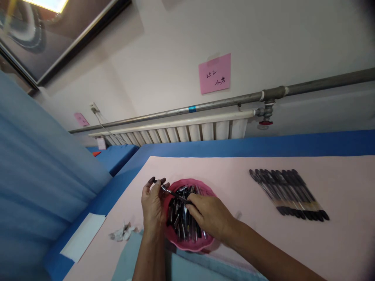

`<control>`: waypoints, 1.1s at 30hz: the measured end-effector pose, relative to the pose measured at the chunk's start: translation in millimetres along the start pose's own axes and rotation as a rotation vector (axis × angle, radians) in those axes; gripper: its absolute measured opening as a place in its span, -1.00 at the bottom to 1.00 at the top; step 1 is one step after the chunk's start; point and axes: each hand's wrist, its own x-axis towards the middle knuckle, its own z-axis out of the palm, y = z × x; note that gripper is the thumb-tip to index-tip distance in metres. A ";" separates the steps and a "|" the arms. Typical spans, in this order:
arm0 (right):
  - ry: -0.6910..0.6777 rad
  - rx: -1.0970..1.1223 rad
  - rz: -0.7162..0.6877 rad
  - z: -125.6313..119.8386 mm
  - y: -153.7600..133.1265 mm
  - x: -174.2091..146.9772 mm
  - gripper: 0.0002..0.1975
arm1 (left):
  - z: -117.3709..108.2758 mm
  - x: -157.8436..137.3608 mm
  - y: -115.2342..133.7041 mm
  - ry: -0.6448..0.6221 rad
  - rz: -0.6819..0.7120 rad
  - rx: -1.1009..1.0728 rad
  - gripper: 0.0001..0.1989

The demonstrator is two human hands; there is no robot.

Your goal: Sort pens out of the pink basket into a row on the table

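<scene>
Both of my hands hold a pen (171, 192) with dark ends, tilted above the basket. My left hand (154, 205) pinches its upper left part between thumb and fingers, and the fingertips look dark. My right hand (209, 214) grips the lower right end. Below them stands a round pink basket (190, 246) with a wavy rim, filled with loose pens and pen parts (184, 222), dark and clear. To the right lies a slanted row of several pens (288, 195) with black ends, side by side on the pink sheet.
Crumpled tissue (123, 232) lies left of the basket. A white paper (83, 236) rests at the pink sheet's left edge, beside a blue curtain (43, 175). Behind the blue table edge (263, 145) are a radiator (184, 133) and a pipe (225, 102).
</scene>
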 end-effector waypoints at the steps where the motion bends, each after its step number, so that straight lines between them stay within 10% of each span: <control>1: -0.002 -0.006 0.003 -0.2 -0.1 0.1 -0.85 | -0.1 -0.4 -0.5 -0.003 0.011 0.005 -0.70; 17: 0.025 0.005 -0.035 0.6 -0.8 -0.1 -0.87 | -1.2 -0.6 -9.4 -0.006 0.163 0.136 -0.57; 33: 0.071 0.031 0.087 0.0 -1.1 0.9 -0.86 | 3.6 -9.4 -14.7 -0.238 -0.115 0.085 -0.68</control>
